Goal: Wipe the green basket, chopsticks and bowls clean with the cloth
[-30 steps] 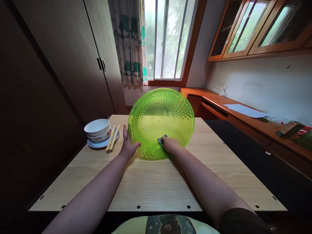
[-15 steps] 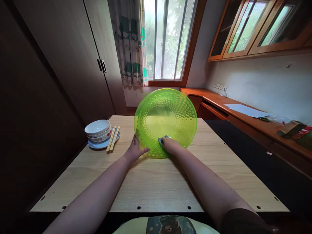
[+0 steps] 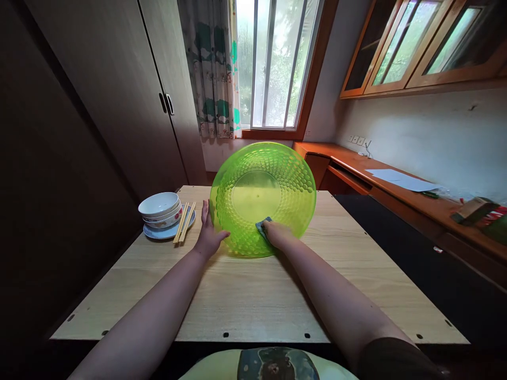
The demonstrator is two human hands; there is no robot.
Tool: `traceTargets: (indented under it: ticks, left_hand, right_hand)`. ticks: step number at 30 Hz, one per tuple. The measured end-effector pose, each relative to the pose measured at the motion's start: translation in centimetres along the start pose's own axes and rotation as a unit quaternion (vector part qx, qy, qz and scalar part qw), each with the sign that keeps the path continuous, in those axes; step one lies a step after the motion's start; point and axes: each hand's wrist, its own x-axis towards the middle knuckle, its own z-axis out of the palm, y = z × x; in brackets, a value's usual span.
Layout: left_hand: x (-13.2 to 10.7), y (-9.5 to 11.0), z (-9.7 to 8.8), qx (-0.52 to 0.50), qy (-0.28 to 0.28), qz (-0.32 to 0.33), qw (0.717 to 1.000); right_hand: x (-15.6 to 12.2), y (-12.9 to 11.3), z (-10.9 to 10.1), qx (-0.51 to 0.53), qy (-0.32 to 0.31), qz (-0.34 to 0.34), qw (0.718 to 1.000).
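Note:
A translucent green plastic basin (image 3: 257,184) with a dimpled wall stands tilted on its edge on the table, its inside facing me. At its left rim is my left hand (image 3: 208,237), fingers spread upward along the outside and thumb stretched toward the basin's front. My right hand (image 3: 279,234) is closed on a small blue-grey cloth (image 3: 261,226), which presses against the lower inner wall of the basin. Part of the cloth is hidden in the fist.
Left on the wooden table (image 3: 245,301) are stacked white bowls (image 3: 159,205) on a blue plate (image 3: 158,232), with wooden chopsticks (image 3: 184,224) leaning on the plate's edge. To the right runs a brown desk (image 3: 348,161) bearing white paper (image 3: 402,179). A dark wardrobe (image 3: 99,105) stands left.
The basin has shifted slightly left and turned a little. My left hand has moved left and up, its fingers now showing outside the rim. The cloth has hardly moved.

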Motion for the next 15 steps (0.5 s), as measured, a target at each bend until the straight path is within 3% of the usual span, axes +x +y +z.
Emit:
traceTargets:
  ticks: [6, 11, 15]
  left_hand:
    - [-0.2, -0.4, -0.1, -0.027, -0.002, 0.009, 1.0]
    - [-0.5, -1.8, 0.5, -0.078, -0.052, 0.034, 0.995]
    - [-0.8, -2.3, 1.6, -0.05, -0.084, 0.002, 0.995]
  right_hand:
    - [0.2, 0.2, 0.0, -0.019, 0.007, -0.005, 1.0]
    - [0.4, 0.1, 0.4, -0.013, 0.013, -0.017, 1.0]
    - [0.5, 0.1, 0.6, -0.005, 0.014, -0.019, 1.0]
